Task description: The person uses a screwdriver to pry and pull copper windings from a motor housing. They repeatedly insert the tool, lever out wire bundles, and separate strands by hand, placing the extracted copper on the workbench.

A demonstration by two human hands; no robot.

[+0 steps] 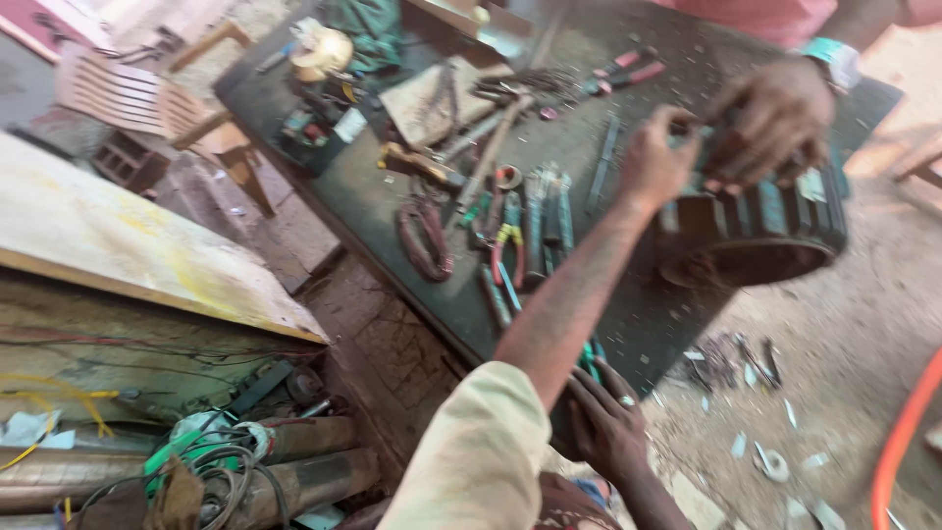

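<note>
My left hand (655,157) reaches far out over the dark workbench (373,206), its fingers closed on the top rim of a dark ribbed motor stator (760,231) that lies on its side at the bench's right end. Another person's hand (775,118), with a pale wristband, grips the same stator from the far side. Down by the near edge of the bench, my right hand (608,422) rests with its fingers spread, beside a green-handled tool (589,355). A ring shows on one finger.
Pliers, cutters and screwdrivers (525,231) lie scattered on the bench, with a coil of reddish wire (424,240). A wooden board (128,240) lies to the left, above pump pipes and tangled wires (226,461). Scraps litter the sandy ground (765,393); an orange hose (903,432) curves at the right.
</note>
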